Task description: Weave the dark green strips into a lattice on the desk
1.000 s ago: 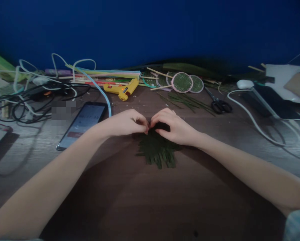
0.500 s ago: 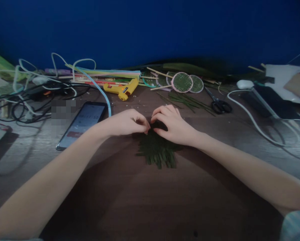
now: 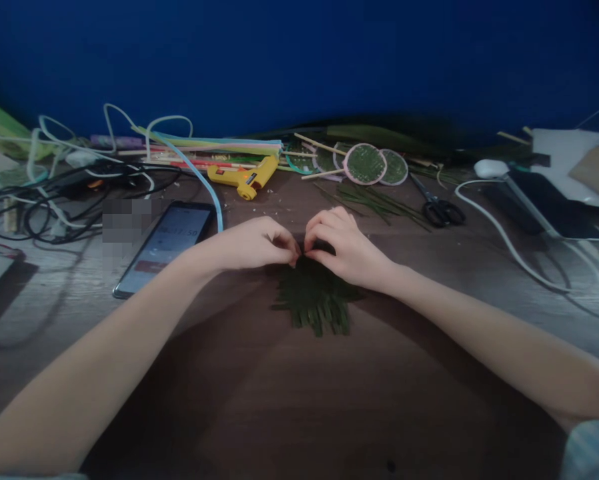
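Observation:
A mat of dark green leaf strips (image 3: 319, 293) lies on the brown table, its loose strip ends fanning toward me. At its far edge my left hand (image 3: 264, 243) pinches, thumb against fingers, on what looks like a leaf strip. Close beside it, my right hand (image 3: 342, 243) curls over the mat, with thumb and index finger pressed together at the same far edge. The two sets of fingertips nearly meet. What exactly lies between them is dark and partly hidden by the fingers.
Behind my hands are a yellow glue gun (image 3: 247, 177), round woven fans (image 3: 365, 164) on sticks, loose green strips (image 3: 374, 200) and black scissors (image 3: 440, 210). A phone (image 3: 167, 247) and tangled cables (image 3: 39, 200) lie left. Right are a white cable (image 3: 504, 240) and a dark device (image 3: 554, 200).
My right thumb and index finger have closed together, and that hand has shifted very slightly right. My left hand and the leaf mat stay nearly in place.

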The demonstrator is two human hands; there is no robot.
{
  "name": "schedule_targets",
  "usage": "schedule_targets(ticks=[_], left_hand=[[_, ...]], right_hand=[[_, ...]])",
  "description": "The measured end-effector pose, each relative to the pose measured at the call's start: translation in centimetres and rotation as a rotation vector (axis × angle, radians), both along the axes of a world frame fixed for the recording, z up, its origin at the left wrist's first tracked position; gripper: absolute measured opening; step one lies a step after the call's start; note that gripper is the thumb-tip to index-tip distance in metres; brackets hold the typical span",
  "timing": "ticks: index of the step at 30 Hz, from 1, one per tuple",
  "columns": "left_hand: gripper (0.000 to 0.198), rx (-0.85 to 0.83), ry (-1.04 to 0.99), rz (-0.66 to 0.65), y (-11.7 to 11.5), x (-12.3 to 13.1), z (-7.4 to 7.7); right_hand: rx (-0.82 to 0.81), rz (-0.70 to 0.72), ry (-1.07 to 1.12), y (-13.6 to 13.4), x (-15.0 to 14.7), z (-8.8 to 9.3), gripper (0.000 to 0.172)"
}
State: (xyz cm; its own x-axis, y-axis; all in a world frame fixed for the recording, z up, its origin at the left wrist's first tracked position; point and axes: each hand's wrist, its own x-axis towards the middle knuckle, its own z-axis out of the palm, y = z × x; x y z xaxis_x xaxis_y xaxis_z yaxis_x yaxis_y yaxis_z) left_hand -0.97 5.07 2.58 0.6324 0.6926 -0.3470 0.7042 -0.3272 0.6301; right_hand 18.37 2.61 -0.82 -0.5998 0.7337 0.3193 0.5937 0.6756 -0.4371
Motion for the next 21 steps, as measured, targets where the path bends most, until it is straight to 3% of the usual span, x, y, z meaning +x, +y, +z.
schedule_targets(ticks=[8, 14, 21], left_hand=[[0.022, 0.014, 0.016, -0.010, 0.08, -0.13, -0.08], [0.023, 0.005, 0.019, -0.016, 0.14, -0.12, -0.10], [0.021, 0.032, 0.014, -0.025, 0.19, -0.07, -0.13]], right_hand=[[0.000, 0.075, 0.017, 0.21, 0.29, 0.06, 0.010], [0.091, 0.062, 0.015, 0.13, 0.25, 0.09, 0.011], [0.068, -0.016, 0.043, -0.22, -0.30, -0.25, 0.012]])
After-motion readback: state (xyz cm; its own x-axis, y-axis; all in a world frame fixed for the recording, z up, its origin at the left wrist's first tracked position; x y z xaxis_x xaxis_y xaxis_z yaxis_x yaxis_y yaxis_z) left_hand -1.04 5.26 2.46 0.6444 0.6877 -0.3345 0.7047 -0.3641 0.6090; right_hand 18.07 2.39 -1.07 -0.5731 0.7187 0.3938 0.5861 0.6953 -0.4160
